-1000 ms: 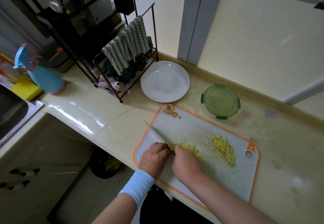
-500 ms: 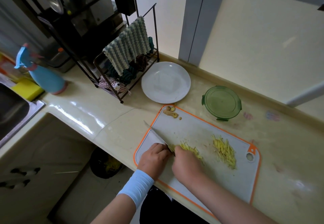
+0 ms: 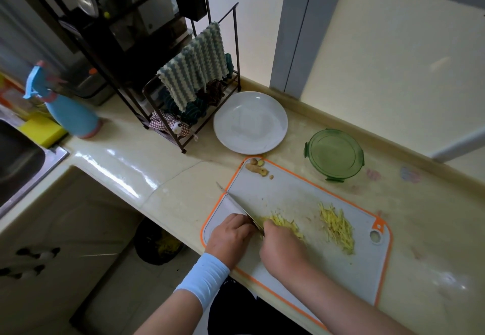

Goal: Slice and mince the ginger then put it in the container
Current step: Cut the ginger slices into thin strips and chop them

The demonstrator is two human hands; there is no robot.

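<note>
A white cutting board with an orange rim (image 3: 301, 193) lies on the counter. My right hand (image 3: 284, 252) grips the knife (image 3: 237, 203) at its hidden handle, and the blade points up and left across the board. My left hand (image 3: 231, 235), fingers curled, sits against the blade's left side and holds down ginger that is mostly hidden. Yellow cut ginger (image 3: 284, 225) lies just right of the blade. A second pile of ginger strips (image 3: 337, 227) lies further right. Ginger trimmings (image 3: 258, 168) sit at the board's far corner. The green round container (image 3: 334, 153) stands behind the board.
A white plate (image 3: 250, 122) sits behind the board's left corner, next to a black rack (image 3: 194, 93) hung with cloths. Further left are a blue spray bottle (image 3: 69, 114), a yellow sponge (image 3: 40, 130) and the sink (image 3: 18, 159). The counter edge runs under my arms.
Both hands and the knife stay in almost the same spot at the ginger near the board's front. The blade shifts only slightly.
</note>
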